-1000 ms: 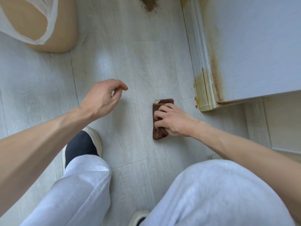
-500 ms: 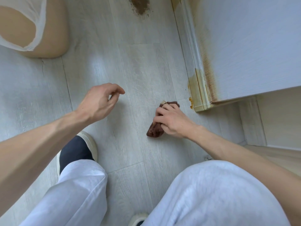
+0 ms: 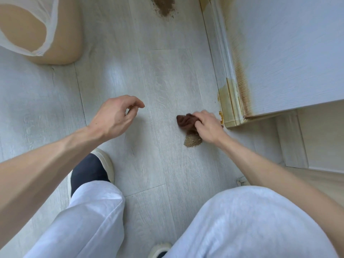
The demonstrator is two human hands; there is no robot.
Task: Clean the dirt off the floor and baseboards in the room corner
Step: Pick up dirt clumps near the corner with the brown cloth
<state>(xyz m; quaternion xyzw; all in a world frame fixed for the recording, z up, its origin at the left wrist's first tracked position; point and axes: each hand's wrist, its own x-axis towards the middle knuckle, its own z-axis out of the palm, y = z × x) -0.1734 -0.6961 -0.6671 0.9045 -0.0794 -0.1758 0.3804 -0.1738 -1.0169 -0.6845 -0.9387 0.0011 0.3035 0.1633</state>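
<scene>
My right hand (image 3: pixel 208 126) grips a bunched brown cloth (image 3: pixel 185 121) on the pale wood-look floor (image 3: pixel 162 75), close to the outer corner of the baseboard (image 3: pixel 229 101). A small heap of sandy dirt (image 3: pixel 192 140) lies on the floor just below the cloth. A second patch of dirt (image 3: pixel 164 6) sits far up the floor near the top edge. The baseboard and the wall above it carry yellow-brown stains, strongest at the corner. My left hand (image 3: pixel 116 116) hovers over the floor to the left, fingers loosely curled, holding nothing.
A tan bin lined with a white bag (image 3: pixel 40 28) stands at the upper left. My bent legs in white trousers and a dark shoe (image 3: pixel 91 171) fill the lower view. The white wall (image 3: pixel 288 53) ends at a corner, with a lighter floor (image 3: pixel 320 138) beyond.
The cloth went from flat under my right hand to bunched in its grip and shifted toward the baseboard corner. A small dirt heap now shows below it. My left hand barely moved.
</scene>
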